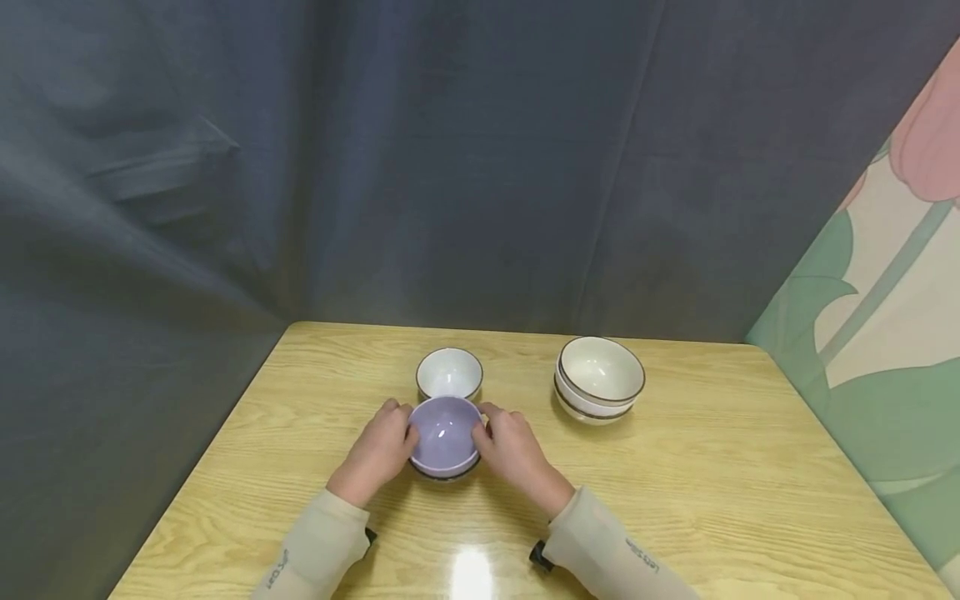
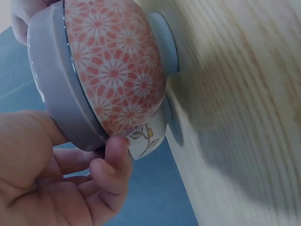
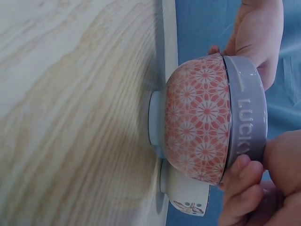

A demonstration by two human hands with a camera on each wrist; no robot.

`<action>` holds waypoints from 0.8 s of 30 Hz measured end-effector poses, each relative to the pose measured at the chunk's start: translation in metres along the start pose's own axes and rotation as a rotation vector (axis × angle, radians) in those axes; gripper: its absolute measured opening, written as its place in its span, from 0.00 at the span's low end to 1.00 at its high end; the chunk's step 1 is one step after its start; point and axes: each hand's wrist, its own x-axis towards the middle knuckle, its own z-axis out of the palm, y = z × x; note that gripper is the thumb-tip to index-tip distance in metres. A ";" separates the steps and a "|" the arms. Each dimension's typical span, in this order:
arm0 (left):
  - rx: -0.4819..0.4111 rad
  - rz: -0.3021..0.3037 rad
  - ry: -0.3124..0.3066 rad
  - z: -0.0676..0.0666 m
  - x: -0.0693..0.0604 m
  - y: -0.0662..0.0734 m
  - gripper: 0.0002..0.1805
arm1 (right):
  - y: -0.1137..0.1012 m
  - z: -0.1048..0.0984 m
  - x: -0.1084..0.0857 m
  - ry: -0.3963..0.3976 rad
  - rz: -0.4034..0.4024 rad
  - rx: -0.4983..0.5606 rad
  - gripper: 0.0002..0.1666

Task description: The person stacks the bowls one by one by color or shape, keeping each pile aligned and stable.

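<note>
Purple bowl [image 1: 445, 429], nested upright in a red-patterned bowl [image 3: 197, 113], left of the middle of a wood-grain tabletop [image 1: 712, 483]. Raised letters [image 3: 244, 120] on the purple wall, partly covered by fingers, with "LUCK" legible. White flowers all over the red outside, pale foot down at the tabletop. Both hands nearly closed on the purple bowl: left hand [image 1: 381, 450] pinching its left side, right hand [image 1: 516, 454] pinching its right, thumbs at the inside, other fingers curled outside near the red edge. Just behind, 1 white bowl [image 1: 450, 372] with a dark rim and a painted sprig; cannot tell whether touching. Well apart to the right, a stack [image 1: 602, 371] of at least 2 pale, dark-rimmed bowls. Beige sleeves [image 1: 322, 537] on both arms. Beyond, dark blue-grey cloth [image 1: 480, 167]; at far right, a panel [image 1: 892, 333] of painted pink flowers and green leaves.
</note>
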 end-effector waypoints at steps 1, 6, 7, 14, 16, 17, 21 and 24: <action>0.006 0.004 -0.001 -0.001 0.000 0.000 0.09 | 0.000 0.000 0.000 0.005 -0.003 -0.003 0.18; 0.028 0.007 -0.023 -0.003 0.000 0.002 0.08 | 0.000 0.002 0.000 -0.001 -0.014 -0.008 0.17; 0.032 0.006 -0.028 -0.004 0.000 0.003 0.08 | 0.000 0.002 0.000 -0.004 -0.014 -0.007 0.17; 0.036 0.026 -0.002 0.000 -0.001 0.004 0.09 | 0.001 0.002 -0.002 -0.004 0.001 -0.007 0.18; 0.029 0.026 0.009 0.002 -0.001 0.003 0.09 | 0.001 0.002 -0.002 0.000 -0.004 -0.012 0.18; 0.027 0.025 0.013 0.002 -0.001 0.003 0.09 | 0.000 0.002 -0.003 0.004 -0.009 -0.014 0.17; 0.022 0.023 0.026 0.004 -0.001 0.002 0.09 | -0.001 0.001 -0.002 0.020 -0.016 -0.017 0.17; 0.023 0.030 0.031 0.004 -0.001 0.001 0.09 | -0.002 0.001 -0.002 0.015 -0.008 -0.017 0.17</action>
